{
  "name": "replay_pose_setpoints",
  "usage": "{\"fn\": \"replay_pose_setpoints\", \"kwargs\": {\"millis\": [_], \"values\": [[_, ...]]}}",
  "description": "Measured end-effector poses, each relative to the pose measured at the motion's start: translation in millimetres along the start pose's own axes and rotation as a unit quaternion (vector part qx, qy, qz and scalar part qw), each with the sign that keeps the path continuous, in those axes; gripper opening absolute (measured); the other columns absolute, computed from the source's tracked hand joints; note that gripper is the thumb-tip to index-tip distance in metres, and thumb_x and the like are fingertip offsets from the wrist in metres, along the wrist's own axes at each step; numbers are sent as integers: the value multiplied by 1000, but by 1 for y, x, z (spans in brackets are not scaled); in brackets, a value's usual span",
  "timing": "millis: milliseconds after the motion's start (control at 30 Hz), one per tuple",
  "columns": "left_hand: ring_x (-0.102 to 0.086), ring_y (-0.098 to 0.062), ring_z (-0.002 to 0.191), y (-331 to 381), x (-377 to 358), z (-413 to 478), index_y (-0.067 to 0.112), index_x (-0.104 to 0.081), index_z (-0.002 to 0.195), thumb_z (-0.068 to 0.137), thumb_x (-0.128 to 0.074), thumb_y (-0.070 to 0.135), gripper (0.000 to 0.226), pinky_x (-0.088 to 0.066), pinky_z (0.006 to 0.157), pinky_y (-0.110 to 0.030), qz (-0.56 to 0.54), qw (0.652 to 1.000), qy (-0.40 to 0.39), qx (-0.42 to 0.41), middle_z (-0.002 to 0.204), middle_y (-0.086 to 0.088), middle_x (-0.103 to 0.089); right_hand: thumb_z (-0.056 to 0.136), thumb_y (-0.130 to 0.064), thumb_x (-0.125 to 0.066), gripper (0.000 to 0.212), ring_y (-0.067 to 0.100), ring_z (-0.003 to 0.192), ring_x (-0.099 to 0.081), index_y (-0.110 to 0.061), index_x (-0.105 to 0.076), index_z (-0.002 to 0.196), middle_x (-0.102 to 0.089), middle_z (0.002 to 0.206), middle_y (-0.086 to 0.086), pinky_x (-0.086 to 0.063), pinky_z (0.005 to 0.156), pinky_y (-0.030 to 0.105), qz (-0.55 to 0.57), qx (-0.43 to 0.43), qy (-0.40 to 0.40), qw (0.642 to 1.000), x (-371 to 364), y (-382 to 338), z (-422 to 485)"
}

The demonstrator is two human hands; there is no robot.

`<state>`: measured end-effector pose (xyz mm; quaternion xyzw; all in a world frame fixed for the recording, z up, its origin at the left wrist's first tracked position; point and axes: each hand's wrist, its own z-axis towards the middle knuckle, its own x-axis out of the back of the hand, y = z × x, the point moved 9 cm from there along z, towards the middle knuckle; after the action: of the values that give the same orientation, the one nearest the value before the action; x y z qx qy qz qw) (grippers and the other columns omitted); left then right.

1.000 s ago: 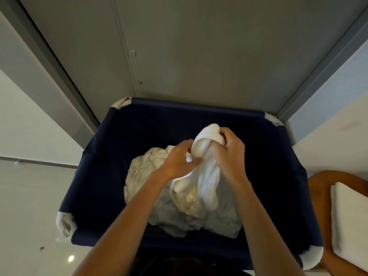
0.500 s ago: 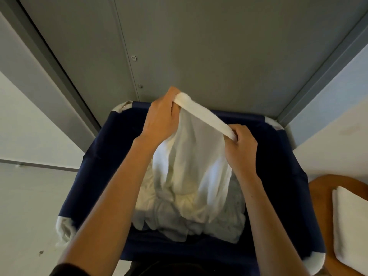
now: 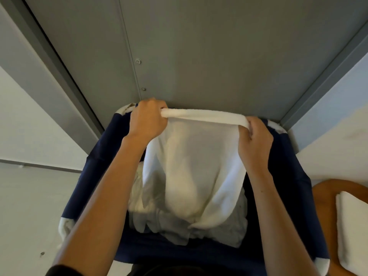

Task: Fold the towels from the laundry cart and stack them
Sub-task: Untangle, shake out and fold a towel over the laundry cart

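White terry cloth stretches between two fists: the towel is held up over the laundry cart, with its top edge bunched into a thick roll that runs nearly level from side to side. The left hand has its fingers curled tight round one end of that edge, up near the cart's far left corner. The right hand pinches the other end, a little lower and nearer the person. From this grip the cloth hangs straight down, so its long axis drops away from both hands into the navy cart. Its bottom end meets the heap of loose towels lying there, and I cannot tell whether it has lifted free of them. The move ahead probably depends on that hang, since the lower end likely has to clear the heap before the sheet can be doubled over. A folded towel rests on a wooden surface just beside the cart on the right. It is nearer the right hand, so that looks like the place where the stack is being built.
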<state>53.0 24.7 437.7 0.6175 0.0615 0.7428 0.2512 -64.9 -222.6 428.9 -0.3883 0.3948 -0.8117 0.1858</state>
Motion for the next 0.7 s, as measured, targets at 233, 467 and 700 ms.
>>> {"fn": "replay_pose_setpoints", "kwargs": {"millis": [233, 467, 700], "values": [[-53, -22, 80, 6, -11, -15, 7, -65, 89, 87, -54, 1, 13, -46, 68, -36, -95, 995, 10, -26, 99, -6, -50, 94, -10, -50, 17, -1, 54, -43, -16, -55, 79, -44, 60, -12, -37, 54, 9, 55, -50, -16, 997, -5, 0, -10], [-53, -16, 70, 55, -75, -53, 19, -45, 87, 95, -48, 17, 8, -48, 65, -33, -172, 968, -173, -57, 81, 4, -54, 91, -6, -52, 15, -2, 57, -50, -6, -62, 81, -55, 65, -7, -40, 55, 9, 73, -18, -84, 994, -31, -21, -19], [-60, -26, 64, 66, -75, -48, 17, -50, 115, 98, -39, 12, 21, -53, 59, -44, -161, 978, -115, -71, 78, -8, -63, 92, -8, -56, 12, -6, 66, -57, -12, -65, 85, -62, 73, -8, -44, 60, 6, 71, -26, -104, 992, -38, -13, -30]]}}
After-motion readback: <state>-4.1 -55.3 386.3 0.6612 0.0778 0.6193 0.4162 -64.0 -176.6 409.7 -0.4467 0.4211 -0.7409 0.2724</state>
